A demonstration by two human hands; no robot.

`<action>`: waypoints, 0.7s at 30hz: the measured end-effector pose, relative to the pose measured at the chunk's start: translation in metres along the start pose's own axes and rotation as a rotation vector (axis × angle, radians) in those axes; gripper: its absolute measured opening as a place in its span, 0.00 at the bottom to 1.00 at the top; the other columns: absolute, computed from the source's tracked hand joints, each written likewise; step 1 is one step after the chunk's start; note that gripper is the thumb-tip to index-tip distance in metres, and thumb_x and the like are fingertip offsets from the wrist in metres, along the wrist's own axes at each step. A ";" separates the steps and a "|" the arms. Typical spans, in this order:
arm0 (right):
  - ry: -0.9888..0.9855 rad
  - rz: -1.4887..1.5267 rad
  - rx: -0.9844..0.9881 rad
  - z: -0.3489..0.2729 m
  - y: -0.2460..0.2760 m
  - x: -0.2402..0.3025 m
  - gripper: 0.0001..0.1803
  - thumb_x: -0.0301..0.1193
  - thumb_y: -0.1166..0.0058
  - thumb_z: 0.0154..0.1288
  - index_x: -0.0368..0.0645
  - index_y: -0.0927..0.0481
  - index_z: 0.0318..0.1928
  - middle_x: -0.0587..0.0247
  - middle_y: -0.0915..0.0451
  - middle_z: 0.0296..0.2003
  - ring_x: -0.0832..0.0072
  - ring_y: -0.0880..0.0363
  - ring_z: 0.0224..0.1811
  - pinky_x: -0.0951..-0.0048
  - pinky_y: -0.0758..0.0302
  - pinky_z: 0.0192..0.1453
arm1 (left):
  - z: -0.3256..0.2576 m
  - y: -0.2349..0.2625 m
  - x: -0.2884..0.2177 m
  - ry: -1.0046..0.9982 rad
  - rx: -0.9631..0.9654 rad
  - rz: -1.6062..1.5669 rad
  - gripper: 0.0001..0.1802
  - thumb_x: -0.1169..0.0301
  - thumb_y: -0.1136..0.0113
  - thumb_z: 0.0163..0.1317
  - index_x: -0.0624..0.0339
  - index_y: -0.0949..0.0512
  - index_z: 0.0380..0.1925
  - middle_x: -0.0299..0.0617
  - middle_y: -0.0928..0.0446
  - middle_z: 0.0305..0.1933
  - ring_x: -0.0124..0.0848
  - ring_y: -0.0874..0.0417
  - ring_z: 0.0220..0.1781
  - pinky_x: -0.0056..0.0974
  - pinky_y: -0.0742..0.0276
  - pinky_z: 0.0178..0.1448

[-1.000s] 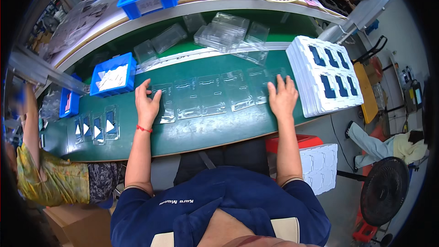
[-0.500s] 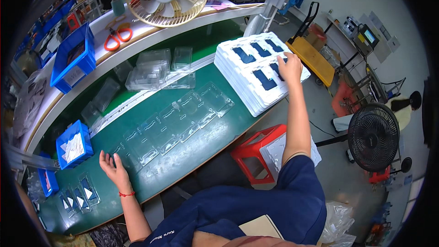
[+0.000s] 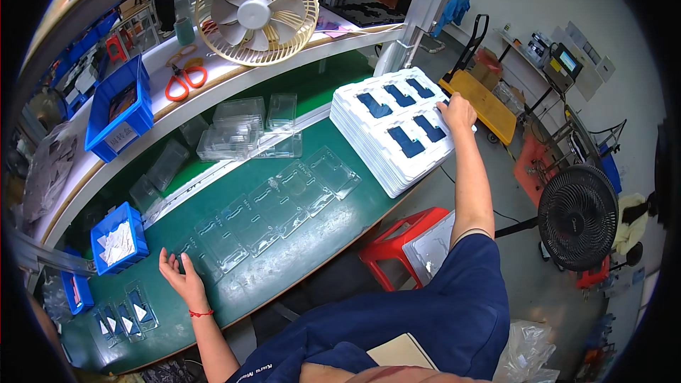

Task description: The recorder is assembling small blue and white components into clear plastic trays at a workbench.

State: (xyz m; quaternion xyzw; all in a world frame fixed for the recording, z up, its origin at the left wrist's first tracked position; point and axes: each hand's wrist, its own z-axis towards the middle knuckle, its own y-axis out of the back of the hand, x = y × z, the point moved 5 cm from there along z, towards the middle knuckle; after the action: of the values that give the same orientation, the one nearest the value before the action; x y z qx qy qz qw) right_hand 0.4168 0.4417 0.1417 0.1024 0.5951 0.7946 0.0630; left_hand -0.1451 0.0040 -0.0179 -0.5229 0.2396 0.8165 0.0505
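Note:
My right hand (image 3: 460, 112) reaches to the right edge of a stack of white molded trays (image 3: 363, 159), fingers pinched at a dark blue flat piece (image 3: 443, 105) that it partly hides. Other dark, notched flat pieces (image 3: 406, 141) lie in the top tray's recesses. My left hand (image 3: 183, 280) hovers over the near left part of the green table, empty, with its fingers apart and curved. Next to it starts a diagonal row of clear plastic blister trays (image 3: 252, 228), flat on the table. At the left end, several clear trays (image 3: 126, 320) hold dark pieces with white triangles.
A blue bin (image 3: 119, 241) with white slips stands left of my left hand. Clear plastic boxes (image 3: 230, 131) are stacked at the back. The shelf above bears a fan (image 3: 255, 14), orange scissors (image 3: 186, 84) and a blue bin (image 3: 120, 110). A red stool (image 3: 390, 252) stands below the table edge.
My right hand has shifted right across the top tray, from the middle piece of the near row to the piece at the right edge. My left hand stays nearly where it was. The view has tilted slightly.

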 end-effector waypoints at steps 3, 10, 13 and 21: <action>0.051 0.045 0.153 -0.019 -0.004 0.022 0.29 0.54 0.39 0.53 0.40 0.19 0.43 0.47 0.19 0.44 0.56 0.20 0.48 0.58 0.26 0.52 | 0.001 0.001 0.000 0.005 -0.006 -0.013 0.26 0.70 0.44 0.65 0.65 0.37 0.61 0.48 0.38 0.61 0.39 0.31 0.57 0.43 0.35 0.63; 0.144 -0.028 0.190 -0.027 -0.020 0.030 0.40 0.63 0.36 0.44 0.34 0.19 0.39 0.47 0.19 0.44 0.58 0.21 0.48 0.61 0.26 0.49 | 0.003 -0.001 -0.001 -0.011 0.040 -0.003 0.22 0.72 0.45 0.63 0.63 0.34 0.57 0.48 0.38 0.59 0.41 0.30 0.56 0.43 0.34 0.63; 0.187 0.125 0.155 -0.038 -0.006 0.040 0.37 0.60 0.33 0.42 0.37 0.20 0.37 0.48 0.18 0.41 0.58 0.19 0.46 0.61 0.24 0.45 | 0.001 0.004 -0.003 -0.014 0.043 0.005 0.23 0.72 0.45 0.63 0.64 0.35 0.57 0.49 0.38 0.59 0.41 0.30 0.57 0.43 0.34 0.63; 0.263 0.088 0.269 -0.096 -0.005 0.091 0.42 0.65 0.38 0.43 0.33 0.19 0.37 0.47 0.18 0.40 0.57 0.19 0.44 0.61 0.25 0.48 | 0.001 0.003 0.002 -0.001 0.058 -0.045 0.24 0.73 0.44 0.63 0.64 0.36 0.58 0.48 0.40 0.60 0.41 0.30 0.57 0.43 0.35 0.64</action>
State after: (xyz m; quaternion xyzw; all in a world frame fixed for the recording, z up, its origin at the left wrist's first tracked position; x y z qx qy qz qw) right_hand 0.3052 0.3734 0.1189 0.0309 0.6939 0.7165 -0.0644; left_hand -0.1480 0.0018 -0.0179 -0.5261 0.2514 0.8080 0.0839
